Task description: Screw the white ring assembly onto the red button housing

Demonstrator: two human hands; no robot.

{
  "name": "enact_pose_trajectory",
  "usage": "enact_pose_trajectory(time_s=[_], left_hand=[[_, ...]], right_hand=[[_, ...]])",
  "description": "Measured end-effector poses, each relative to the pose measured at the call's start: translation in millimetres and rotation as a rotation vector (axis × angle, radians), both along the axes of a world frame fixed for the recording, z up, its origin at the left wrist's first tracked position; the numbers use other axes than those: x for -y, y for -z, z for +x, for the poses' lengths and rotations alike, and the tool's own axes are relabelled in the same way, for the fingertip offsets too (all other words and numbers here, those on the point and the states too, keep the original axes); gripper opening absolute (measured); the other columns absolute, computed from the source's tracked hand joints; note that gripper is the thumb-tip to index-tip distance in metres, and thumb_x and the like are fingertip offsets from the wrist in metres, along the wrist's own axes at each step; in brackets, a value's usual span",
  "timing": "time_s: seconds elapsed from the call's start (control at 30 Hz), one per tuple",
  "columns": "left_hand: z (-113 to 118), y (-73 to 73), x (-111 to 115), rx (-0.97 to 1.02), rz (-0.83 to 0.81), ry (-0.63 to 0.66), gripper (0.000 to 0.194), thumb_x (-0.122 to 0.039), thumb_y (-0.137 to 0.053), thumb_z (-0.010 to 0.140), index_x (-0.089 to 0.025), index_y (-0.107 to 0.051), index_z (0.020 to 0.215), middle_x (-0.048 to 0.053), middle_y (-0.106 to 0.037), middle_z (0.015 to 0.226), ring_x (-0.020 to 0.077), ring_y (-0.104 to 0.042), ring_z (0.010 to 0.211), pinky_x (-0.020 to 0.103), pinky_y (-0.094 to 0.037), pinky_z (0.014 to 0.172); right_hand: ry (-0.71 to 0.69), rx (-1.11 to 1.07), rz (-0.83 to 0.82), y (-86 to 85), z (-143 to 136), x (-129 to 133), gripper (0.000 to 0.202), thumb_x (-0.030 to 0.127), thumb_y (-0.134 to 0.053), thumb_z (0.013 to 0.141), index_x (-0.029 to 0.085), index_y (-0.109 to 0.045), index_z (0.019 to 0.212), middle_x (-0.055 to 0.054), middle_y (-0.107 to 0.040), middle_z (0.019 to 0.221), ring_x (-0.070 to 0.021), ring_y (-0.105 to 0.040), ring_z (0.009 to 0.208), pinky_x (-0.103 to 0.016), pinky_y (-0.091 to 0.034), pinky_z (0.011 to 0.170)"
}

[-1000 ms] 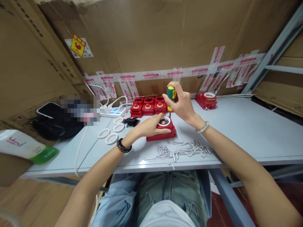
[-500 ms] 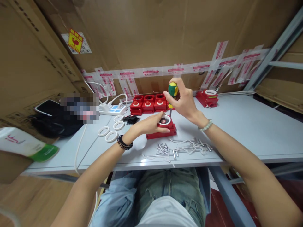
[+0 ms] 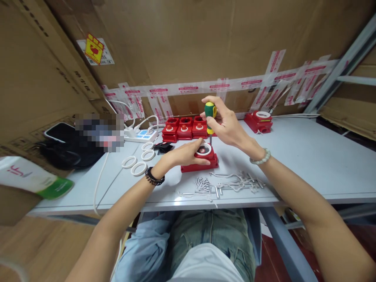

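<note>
My left hand (image 3: 189, 154) grips a red box (image 3: 199, 167) with a white ring (image 3: 209, 150) on its top, fingers on either side of the ring. Upright in my right hand (image 3: 225, 121) is a green and yellow screwdriver (image 3: 210, 109), its shaft reaching down to the back right part of that box. The tip is hidden. Loose screws (image 3: 202, 184) and thin white strings with metal pieces (image 3: 241, 182) lie in front of the box. Several white rings (image 3: 138, 169) lie to the left of my left hand.
Red boxes with round knobs (image 3: 184, 129) stand in a row behind. Another red box (image 3: 258, 122) is at the back right. A power strip (image 3: 142, 135), a black bag (image 3: 73, 150) and a white and green tube (image 3: 35, 178) are at the left.
The screwdriver has tilted slightly, its handle moving left, and my right hand has changed its finger position around it. My left hand still holds the red box.
</note>
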State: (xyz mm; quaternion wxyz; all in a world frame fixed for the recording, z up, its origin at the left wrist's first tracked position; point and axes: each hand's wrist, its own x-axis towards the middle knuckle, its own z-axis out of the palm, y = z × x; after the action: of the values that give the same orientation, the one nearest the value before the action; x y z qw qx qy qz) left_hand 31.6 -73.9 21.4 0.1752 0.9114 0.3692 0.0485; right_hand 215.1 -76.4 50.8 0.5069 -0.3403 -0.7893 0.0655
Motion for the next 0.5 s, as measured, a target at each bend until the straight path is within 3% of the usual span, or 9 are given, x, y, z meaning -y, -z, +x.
enact_pose_trajectory(time_s=[0.1, 0.2, 0.33, 0.5], left_hand=[[0.1, -0.5, 0.4, 0.005, -0.014, -0.011, 0.053, -0.065, -0.058, 0.080, -0.020, -0.045, 0.104, 0.009, -0.064, 0.105, 0.0259, -0.064, 0.089, 0.033, -0.046, 0.072], [-0.1, -1.0, 0.3, -0.002, -0.020, -0.013, 0.056, -0.065, -0.059, 0.079, -0.019, -0.045, 0.107, 0.010, -0.064, 0.106, 0.0269, -0.064, 0.090, 0.034, -0.045, 0.072], [-0.9, 1.2, -1.5, 0.042, -0.024, 0.008, 0.055, -0.065, -0.060, 0.078, -0.019, -0.045, 0.105, 0.009, -0.063, 0.105, 0.0263, -0.063, 0.090, 0.033, -0.045, 0.071], [-1.1, 5.2, -4.8, 0.042, -0.024, 0.004, 0.056, -0.064, -0.062, 0.078, -0.019, -0.044, 0.104, 0.010, -0.063, 0.103, 0.0258, -0.063, 0.087, 0.032, -0.044, 0.070]], right_hand=[[0.002, -0.032, 0.004, 0.4, -0.3, -6.7, 0.038, 0.023, -0.055, 0.086, 0.026, -0.050, 0.123, 0.001, -0.062, 0.091, -0.0119, -0.055, 0.065, -0.030, -0.049, 0.063], [0.139, -0.043, 0.074, 3.4, -2.7, -14.4, 0.034, 0.030, -0.063, 0.084, 0.025, -0.054, 0.116, 0.002, -0.060, 0.082, -0.0120, -0.051, 0.060, -0.030, -0.047, 0.062], [0.292, -0.024, 0.176, 6.2, -4.2, -17.3, 0.032, 0.039, -0.060, 0.087, 0.024, -0.055, 0.115, 0.002, -0.059, 0.077, -0.0135, -0.050, 0.060, -0.032, -0.047, 0.066], [0.131, 0.009, 0.069, -0.3, 5.6, -12.7, 0.031, 0.029, -0.044, 0.094, 0.024, -0.051, 0.123, 0.001, -0.060, 0.080, -0.0132, -0.055, 0.061, -0.031, -0.048, 0.064]])
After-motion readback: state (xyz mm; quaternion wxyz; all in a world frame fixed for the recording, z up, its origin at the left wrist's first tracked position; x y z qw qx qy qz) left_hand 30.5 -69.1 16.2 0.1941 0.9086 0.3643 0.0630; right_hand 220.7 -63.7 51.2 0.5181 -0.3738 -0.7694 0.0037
